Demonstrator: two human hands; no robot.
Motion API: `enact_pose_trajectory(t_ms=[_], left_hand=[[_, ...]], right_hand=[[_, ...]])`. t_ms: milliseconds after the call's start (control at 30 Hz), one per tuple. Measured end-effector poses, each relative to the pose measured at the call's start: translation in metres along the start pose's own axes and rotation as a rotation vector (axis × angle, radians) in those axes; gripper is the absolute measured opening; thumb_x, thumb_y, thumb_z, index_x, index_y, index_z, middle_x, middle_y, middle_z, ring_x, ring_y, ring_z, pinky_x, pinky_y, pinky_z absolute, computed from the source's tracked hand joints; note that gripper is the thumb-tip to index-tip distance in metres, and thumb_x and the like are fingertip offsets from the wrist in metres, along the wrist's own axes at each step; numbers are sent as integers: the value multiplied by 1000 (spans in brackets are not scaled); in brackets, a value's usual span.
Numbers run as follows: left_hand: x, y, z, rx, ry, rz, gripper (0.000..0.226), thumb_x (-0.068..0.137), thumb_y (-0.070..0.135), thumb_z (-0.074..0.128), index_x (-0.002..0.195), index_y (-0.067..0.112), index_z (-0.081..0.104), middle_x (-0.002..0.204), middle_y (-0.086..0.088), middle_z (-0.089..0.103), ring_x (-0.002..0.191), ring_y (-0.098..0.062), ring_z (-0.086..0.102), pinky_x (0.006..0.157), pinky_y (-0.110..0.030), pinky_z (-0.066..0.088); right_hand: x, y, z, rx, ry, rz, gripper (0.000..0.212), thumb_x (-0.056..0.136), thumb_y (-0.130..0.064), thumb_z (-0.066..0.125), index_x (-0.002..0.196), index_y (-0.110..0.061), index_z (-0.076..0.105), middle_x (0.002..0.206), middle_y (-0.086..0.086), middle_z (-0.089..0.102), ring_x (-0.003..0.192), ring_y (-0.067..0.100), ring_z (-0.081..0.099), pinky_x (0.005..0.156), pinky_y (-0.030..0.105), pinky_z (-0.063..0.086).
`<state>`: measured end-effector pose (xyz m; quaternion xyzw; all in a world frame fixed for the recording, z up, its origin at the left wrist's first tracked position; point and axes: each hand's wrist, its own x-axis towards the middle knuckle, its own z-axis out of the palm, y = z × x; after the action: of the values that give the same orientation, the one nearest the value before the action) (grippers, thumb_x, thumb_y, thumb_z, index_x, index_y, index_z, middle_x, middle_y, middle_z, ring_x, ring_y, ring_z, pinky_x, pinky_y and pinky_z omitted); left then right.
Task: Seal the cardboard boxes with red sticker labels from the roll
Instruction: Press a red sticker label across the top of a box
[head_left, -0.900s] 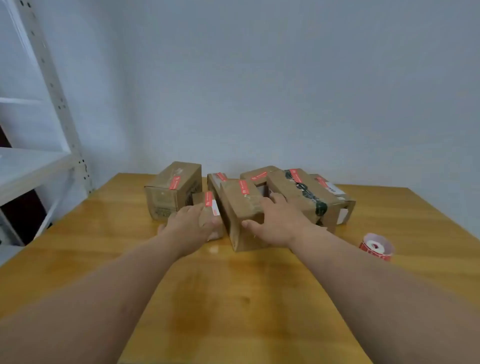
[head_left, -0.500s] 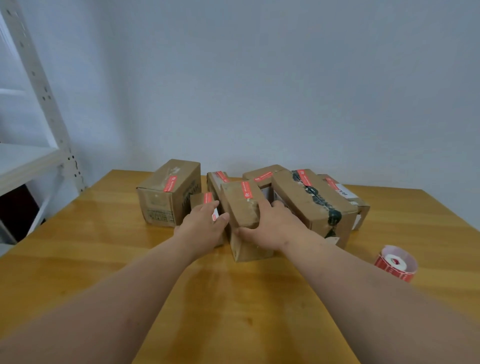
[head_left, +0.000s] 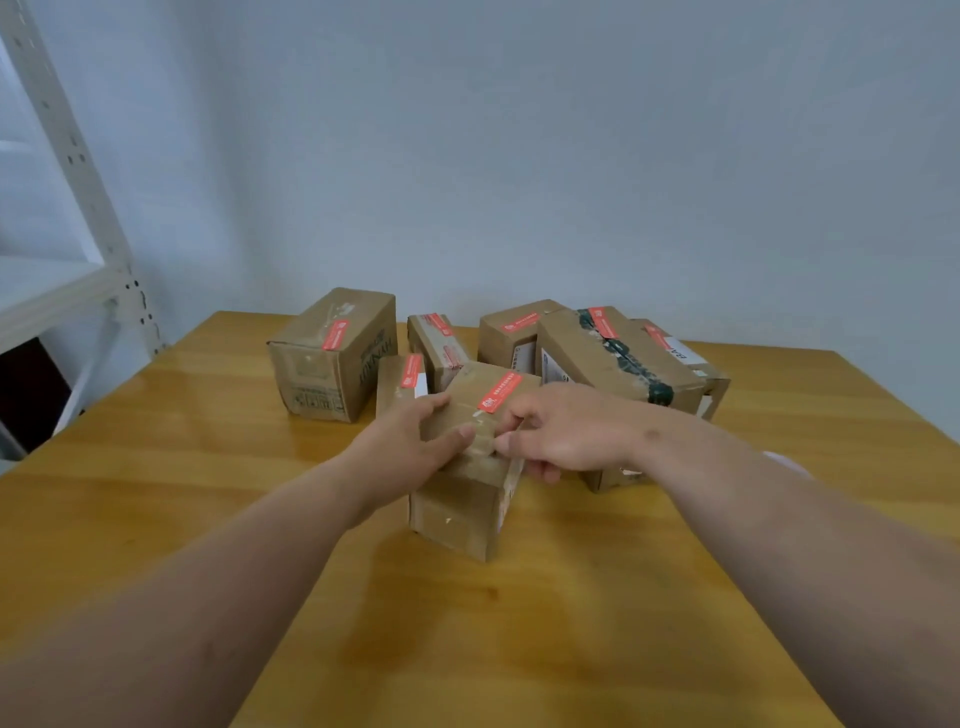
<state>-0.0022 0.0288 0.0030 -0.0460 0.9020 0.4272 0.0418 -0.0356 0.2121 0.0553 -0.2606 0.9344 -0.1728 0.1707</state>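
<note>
both hands hold the nearest cardboard box (head_left: 462, 499) on the wooden table (head_left: 208, 493): left hand (head_left: 400, 447) fingers curl on its left side, right hand (head_left: 566, 431) thumb and finger pinch its top edge below the red sticker (head_left: 500, 391).

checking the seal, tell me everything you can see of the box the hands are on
The held box is a small brown cardboard carton with worn clear tape on top and a red sticker label across its top. It sits nearest of the cluster on the wooden table, turned corner-on. The left hand grips its left side; the right hand pinches its top right edge.
</note>
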Motion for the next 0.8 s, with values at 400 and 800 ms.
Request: enact_pose_trajectory(t_ms=[400, 800], left_hand=[[-6, 21, -14, 222, -129, 29, 65, 84, 36, 73, 142, 25, 46, 126, 3, 49, 105, -15, 57, 90, -31, 53], [-7, 27, -1, 360, -39, 66, 58, 79, 53, 72, 122, 21, 51, 111, 1, 59, 95, -13, 60, 76, -26, 53]], right_hand=[[12, 6, 13, -470, 321, -163, 24, 95, -37, 52, 87, -20, 68, 79, -5, 58, 72, 17, 57, 62, 33, 51], [17, -5, 18, -837, 340, -285, 14, 92, -17, 52, 79, -21, 48, 67, -4, 36, 51, 12, 32, 46, 28, 19]])
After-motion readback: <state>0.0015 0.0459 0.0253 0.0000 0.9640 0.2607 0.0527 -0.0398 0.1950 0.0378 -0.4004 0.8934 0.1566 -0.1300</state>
